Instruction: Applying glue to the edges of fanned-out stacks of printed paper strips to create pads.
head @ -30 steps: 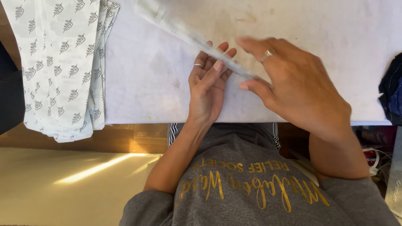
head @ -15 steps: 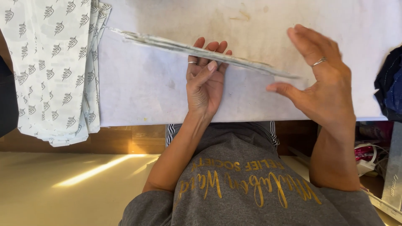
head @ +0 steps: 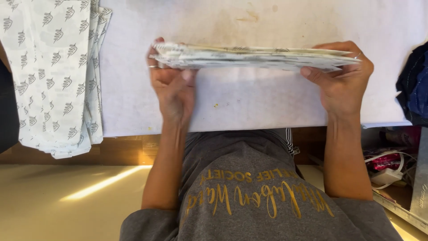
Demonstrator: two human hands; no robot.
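White stained table (head: 267, 107), folded patterned bundle (head: 254, 57) above it, left hand (head: 171, 87) and right hand (head: 343, 82) fingers gripping bundle's 2 ends

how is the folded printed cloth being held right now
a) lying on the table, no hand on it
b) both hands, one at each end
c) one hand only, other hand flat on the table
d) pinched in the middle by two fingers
b: the left hand grips one end of the folded printed cloth and the right hand grips the other, holding it edge-on above the white table cover.
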